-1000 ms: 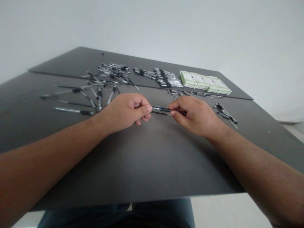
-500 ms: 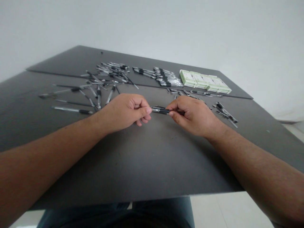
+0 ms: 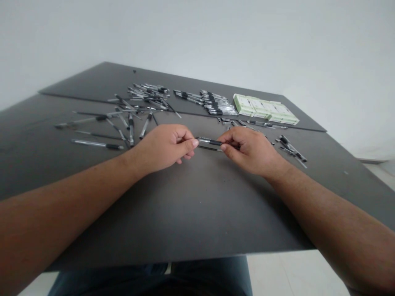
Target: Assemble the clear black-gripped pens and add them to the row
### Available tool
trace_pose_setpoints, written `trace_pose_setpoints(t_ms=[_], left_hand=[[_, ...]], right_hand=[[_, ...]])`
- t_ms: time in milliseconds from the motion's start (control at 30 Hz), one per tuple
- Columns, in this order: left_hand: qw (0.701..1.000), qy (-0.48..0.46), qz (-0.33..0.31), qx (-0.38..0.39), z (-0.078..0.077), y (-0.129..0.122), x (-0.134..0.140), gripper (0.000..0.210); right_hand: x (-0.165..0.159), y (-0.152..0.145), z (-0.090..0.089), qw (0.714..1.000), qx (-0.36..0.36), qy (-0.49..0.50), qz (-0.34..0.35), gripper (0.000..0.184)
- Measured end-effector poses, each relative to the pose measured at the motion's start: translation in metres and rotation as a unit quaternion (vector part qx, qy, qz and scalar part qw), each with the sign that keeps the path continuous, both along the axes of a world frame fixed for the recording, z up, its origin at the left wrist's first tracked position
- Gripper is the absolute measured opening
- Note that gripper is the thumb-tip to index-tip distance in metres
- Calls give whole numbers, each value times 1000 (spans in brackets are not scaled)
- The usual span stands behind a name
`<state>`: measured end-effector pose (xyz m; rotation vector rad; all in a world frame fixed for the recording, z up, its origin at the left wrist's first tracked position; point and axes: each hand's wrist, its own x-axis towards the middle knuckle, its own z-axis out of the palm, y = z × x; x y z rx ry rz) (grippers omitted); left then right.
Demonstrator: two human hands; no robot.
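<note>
Between my two hands a clear pen [image 3: 210,141] with a black grip lies level, a little above the dark table. My left hand [image 3: 171,146] pinches its left end between thumb and fingers. The other end is pinched by my right hand [image 3: 248,149], whose fingers hide that tip. Just below the pen runs a thin dark rod [image 3: 211,148], perhaps a refill; I cannot tell whether a hand holds it. Close beyond my left hand, loose pens [image 3: 131,127] lie scattered. Small pen parts [image 3: 236,123] lie just past my right hand.
Farther back are a heap of pens [image 3: 148,92] and a neat row of pens [image 3: 217,102]. Green-and-white boxes [image 3: 265,109] stand at the back right. More pens and parts [image 3: 291,149] lie right of my right hand. The table [image 3: 185,213] has a seam across it.
The pen and the thin dark rod, close together before, now show a gap between them. Both hands keep their pinch in nearly the same place. The view has shifted slightly.
</note>
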<state>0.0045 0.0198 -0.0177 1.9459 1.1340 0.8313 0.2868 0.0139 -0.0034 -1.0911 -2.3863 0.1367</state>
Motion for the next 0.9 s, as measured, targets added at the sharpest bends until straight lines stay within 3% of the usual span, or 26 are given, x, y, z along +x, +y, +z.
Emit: trace_pose_setpoints(t_ms=[133, 233, 367, 500, 667, 800, 900], left_hand=[[996, 53, -5, 71, -2, -1, -3, 26], [986, 84, -48, 133, -4, -4, -1, 23], [977, 121, -118, 126, -8, -6, 6, 19], [976, 142, -123, 111, -10, -4, 11, 16], [974, 144, -135, 109, -10, -2, 13, 17], [972, 152, -140, 108, -10, -2, 13, 18], [971, 159, -142, 113, -11, -2, 12, 21]], right_hand=[[9, 15, -7, 999, 9, 12, -39, 13], [20, 28, -13, 998, 17, 3, -65, 18], [31, 39, -19, 995, 13, -15, -96, 21], [31, 46, -19, 990, -6, -27, -137, 24], [-1, 76, -8, 986, -3, -72, -153, 29], [-42, 124, 1, 972, 22, -137, -188, 35], [-73, 165, 0, 956, -3, -184, -227, 36]])
